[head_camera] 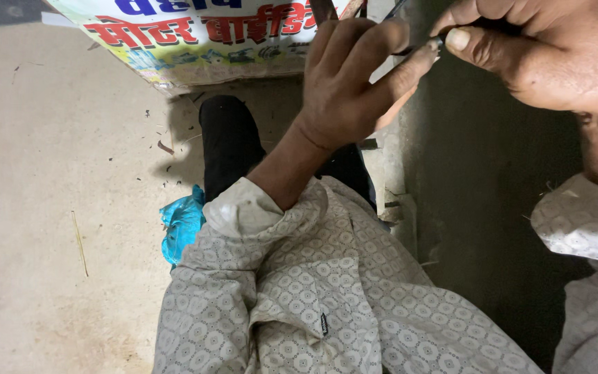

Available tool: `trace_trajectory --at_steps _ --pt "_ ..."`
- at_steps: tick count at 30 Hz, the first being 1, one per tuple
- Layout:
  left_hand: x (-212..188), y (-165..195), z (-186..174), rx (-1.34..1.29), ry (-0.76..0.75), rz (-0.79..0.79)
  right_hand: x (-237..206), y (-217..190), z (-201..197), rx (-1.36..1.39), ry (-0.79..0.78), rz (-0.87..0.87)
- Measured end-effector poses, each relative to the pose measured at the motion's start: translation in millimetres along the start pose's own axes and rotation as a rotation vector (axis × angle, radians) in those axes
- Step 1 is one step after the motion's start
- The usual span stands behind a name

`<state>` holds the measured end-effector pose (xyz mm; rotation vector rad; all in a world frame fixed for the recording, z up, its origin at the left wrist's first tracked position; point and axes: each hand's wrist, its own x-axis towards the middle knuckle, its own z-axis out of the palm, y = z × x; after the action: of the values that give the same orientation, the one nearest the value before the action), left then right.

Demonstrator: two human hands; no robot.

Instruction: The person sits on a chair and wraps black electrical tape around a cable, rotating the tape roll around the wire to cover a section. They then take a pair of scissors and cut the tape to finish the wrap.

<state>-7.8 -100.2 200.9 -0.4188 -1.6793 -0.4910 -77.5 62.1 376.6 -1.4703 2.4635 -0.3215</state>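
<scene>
At upper right of frame, my right hand (534,52) pinches a small dark piece (436,45); my left hand (354,76) fingertips steady it.

A printed banner (195,41) with red and blue lettering is lying just beyond the fingers, over the concrete floor (50,208). A crumpled turquoise plastic bag (183,225) is sitting below, well left of the wrist.
</scene>
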Motion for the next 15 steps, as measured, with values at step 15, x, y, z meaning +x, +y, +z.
trace_trajectory --at_steps 15 --pt "2.1 35.3 -2.4 -0.209 -0.024 -0.227 -11.7 3.9 15.0 -0.129 0.295 -0.254"
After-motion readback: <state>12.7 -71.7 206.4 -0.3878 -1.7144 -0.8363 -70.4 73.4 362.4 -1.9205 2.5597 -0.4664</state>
